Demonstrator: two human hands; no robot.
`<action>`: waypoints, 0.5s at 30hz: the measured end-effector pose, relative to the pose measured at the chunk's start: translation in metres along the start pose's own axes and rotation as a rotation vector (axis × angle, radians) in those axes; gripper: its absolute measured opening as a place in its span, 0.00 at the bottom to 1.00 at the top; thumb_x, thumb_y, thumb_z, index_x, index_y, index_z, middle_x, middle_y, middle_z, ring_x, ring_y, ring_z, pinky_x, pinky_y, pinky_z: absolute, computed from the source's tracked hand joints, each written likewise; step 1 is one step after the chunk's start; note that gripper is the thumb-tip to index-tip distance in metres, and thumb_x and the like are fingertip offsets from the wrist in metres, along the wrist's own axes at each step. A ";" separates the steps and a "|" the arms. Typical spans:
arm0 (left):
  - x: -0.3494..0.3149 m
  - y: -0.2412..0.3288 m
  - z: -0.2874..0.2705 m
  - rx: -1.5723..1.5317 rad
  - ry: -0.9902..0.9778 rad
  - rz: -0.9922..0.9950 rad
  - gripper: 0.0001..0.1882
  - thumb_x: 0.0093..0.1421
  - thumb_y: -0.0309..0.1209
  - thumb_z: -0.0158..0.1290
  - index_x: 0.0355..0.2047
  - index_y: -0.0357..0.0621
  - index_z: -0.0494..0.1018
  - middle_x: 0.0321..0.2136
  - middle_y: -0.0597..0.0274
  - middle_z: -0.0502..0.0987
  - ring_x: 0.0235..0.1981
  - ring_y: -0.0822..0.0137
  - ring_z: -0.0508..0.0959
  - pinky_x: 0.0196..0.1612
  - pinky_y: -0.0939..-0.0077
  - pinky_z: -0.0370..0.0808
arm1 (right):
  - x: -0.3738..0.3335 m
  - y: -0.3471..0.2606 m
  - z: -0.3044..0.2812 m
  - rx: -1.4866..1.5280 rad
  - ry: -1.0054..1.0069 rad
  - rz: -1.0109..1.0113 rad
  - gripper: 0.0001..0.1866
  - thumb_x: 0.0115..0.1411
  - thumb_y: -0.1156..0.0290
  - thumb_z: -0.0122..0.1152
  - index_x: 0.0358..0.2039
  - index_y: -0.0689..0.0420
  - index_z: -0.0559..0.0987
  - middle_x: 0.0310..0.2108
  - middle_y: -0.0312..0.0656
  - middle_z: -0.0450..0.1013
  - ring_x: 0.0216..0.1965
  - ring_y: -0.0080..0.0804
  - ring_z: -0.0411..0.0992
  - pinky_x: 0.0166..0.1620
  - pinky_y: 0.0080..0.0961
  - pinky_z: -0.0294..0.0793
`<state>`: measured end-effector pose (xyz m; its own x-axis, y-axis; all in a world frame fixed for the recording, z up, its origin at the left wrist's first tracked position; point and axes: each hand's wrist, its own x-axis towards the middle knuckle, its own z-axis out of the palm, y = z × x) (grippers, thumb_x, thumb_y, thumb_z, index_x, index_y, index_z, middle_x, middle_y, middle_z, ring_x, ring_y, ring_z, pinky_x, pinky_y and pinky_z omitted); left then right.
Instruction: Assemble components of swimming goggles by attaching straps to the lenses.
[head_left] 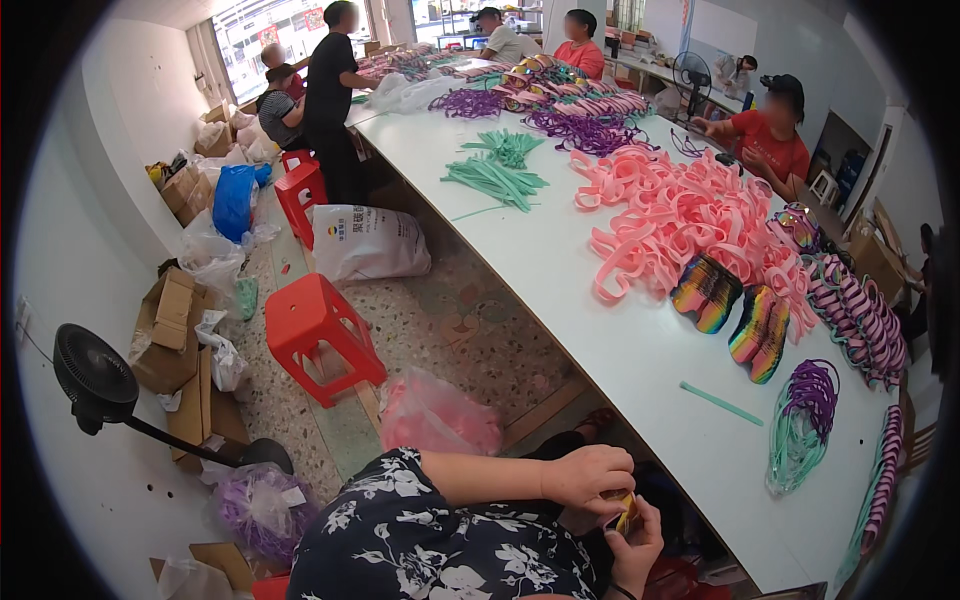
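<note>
Over my lap, beside the table's near edge, both hands are closed around a small shiny yellow-and-dark piece (624, 518), which looks like a mirrored lens. My left hand (588, 476) pinches its upper end. From below, my right hand (638, 546) grips it between thumb and fingers, which cover most of it. On the white table (640, 400) lie two stacks of rainbow-mirrored goggle lenses, one stack (706, 292) beside the other stack (757, 335). A single green strip (720, 403) lies nearer me, left of a bundle of purple and green cords (805, 425).
A large heap of pink straps (670, 210) covers the table's middle, with green strips (495, 180) farther left. Assembled goggles (850, 310) line the right edge. Red stools (318, 330), bags and a black fan (95, 370) stand at left. Several people sit or stand around the table.
</note>
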<state>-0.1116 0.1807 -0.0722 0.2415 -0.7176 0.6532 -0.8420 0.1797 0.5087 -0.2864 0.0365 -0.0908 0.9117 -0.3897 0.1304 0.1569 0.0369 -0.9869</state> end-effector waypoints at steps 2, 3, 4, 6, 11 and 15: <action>-0.001 -0.001 -0.001 0.006 0.002 0.000 0.17 0.54 0.42 0.61 0.36 0.45 0.75 0.34 0.58 0.71 0.35 0.56 0.75 0.36 0.64 0.73 | 0.001 0.000 0.001 0.001 -0.006 0.001 0.38 0.43 0.73 0.80 0.56 0.64 0.75 0.49 0.39 0.67 0.52 0.32 0.69 0.59 0.29 0.67; -0.001 -0.001 -0.001 0.008 0.002 0.000 0.17 0.54 0.43 0.61 0.36 0.45 0.75 0.34 0.58 0.71 0.35 0.56 0.75 0.36 0.64 0.73 | 0.001 0.000 0.001 0.000 -0.008 0.004 0.38 0.43 0.73 0.80 0.57 0.64 0.75 0.49 0.39 0.67 0.52 0.32 0.69 0.59 0.29 0.67; -0.002 -0.001 -0.001 0.011 0.002 -0.002 0.17 0.54 0.43 0.61 0.36 0.45 0.75 0.34 0.58 0.71 0.35 0.57 0.75 0.36 0.64 0.73 | 0.001 0.000 0.002 -0.001 -0.010 0.008 0.38 0.43 0.73 0.80 0.57 0.65 0.75 0.49 0.39 0.67 0.52 0.32 0.69 0.59 0.29 0.67; -0.002 -0.002 -0.001 0.016 0.004 -0.004 0.17 0.53 0.43 0.61 0.36 0.45 0.75 0.34 0.58 0.71 0.35 0.57 0.75 0.37 0.64 0.73 | 0.002 0.000 0.003 -0.004 -0.008 0.012 0.38 0.43 0.73 0.80 0.57 0.65 0.75 0.49 0.39 0.67 0.52 0.32 0.69 0.59 0.29 0.67; -0.002 -0.002 -0.003 0.017 0.017 0.003 0.17 0.53 0.43 0.62 0.36 0.45 0.75 0.34 0.58 0.72 0.35 0.57 0.75 0.37 0.65 0.73 | 0.004 -0.001 0.002 -0.032 -0.019 -0.013 0.38 0.43 0.73 0.80 0.57 0.65 0.75 0.49 0.39 0.67 0.52 0.32 0.69 0.58 0.29 0.67; 0.001 0.000 -0.004 0.001 0.041 0.003 0.17 0.55 0.45 0.60 0.34 0.45 0.73 0.32 0.57 0.71 0.34 0.54 0.75 0.36 0.62 0.73 | 0.005 -0.001 0.001 -0.040 -0.018 -0.019 0.38 0.43 0.73 0.80 0.57 0.64 0.75 0.49 0.39 0.67 0.52 0.32 0.69 0.58 0.29 0.67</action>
<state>-0.1095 0.1823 -0.0696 0.2589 -0.6889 0.6771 -0.8432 0.1807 0.5063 -0.2818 0.0359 -0.0890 0.9155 -0.3730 0.1506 0.1595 -0.0070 -0.9872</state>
